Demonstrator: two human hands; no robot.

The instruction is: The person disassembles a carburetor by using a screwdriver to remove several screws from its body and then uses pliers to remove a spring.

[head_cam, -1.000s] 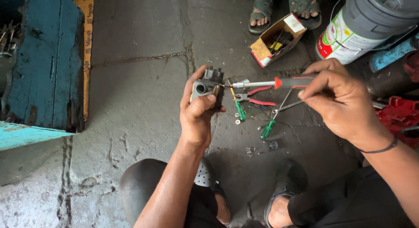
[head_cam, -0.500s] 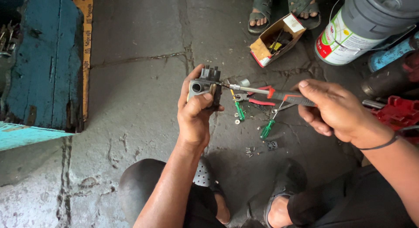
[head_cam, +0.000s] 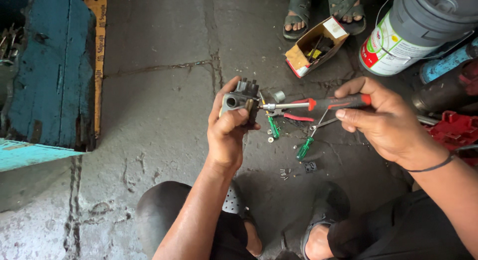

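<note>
One open cardboard box, grey labelled bucket

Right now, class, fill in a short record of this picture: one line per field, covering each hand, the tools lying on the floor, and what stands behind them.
left hand: left hand grips a small grey metal part
right hand: right hand holds a red-handled screwdriver, its tip at the metal part
floor tools: two green screwdrivers, red-handled pliers, small screws on the concrete floor
behind: open cardboard box, grey bucket
other person: sandalled feet at the top edge
left side: blue wooden bench
</note>
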